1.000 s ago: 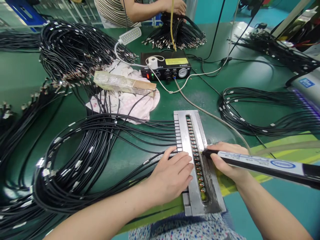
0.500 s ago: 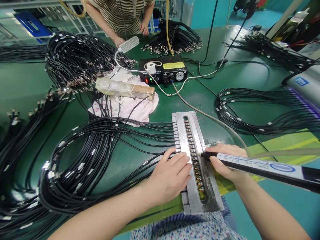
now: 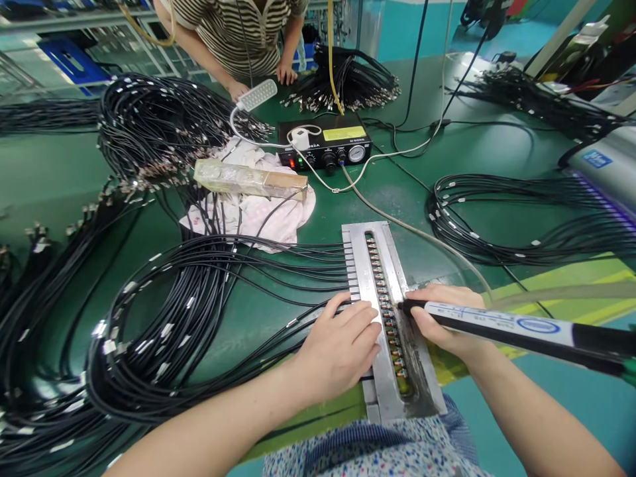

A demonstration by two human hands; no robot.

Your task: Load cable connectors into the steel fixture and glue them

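My left hand point(image 3: 342, 341) lies flat with its fingers over the left rail of a slotted metal fixture point(image 3: 380, 232), near the black cables point(image 3: 298, 248) entering its notched side. A row of small cable-end connectors point(image 3: 381, 291) shows along the slot. In my right hand point(image 3: 447, 315) is a thick pen-shaped tool point(image 3: 501, 323) with a black tip, white printed body and green rear end. Its tip is at the slot's right edge, close to the connectors; whether it touches one I cannot tell. My right fingertips rest by the fixture's right edge.
A black control box point(image 3: 325, 142) with a gauge stands behind the fixture, its thin hose point(image 3: 417, 232) running toward my right hand. Cable bundles point(image 3: 149, 318) crowd the left. A wrapped block point(image 3: 248, 179) lies on a pink cloth point(image 3: 278, 225). A person point(image 3: 238, 40) stands across the table.
The view has shifted slightly. The pen-shaped tool's body has swung a little, and its green rear end now shows at the right. My left hand stays on the fixture.
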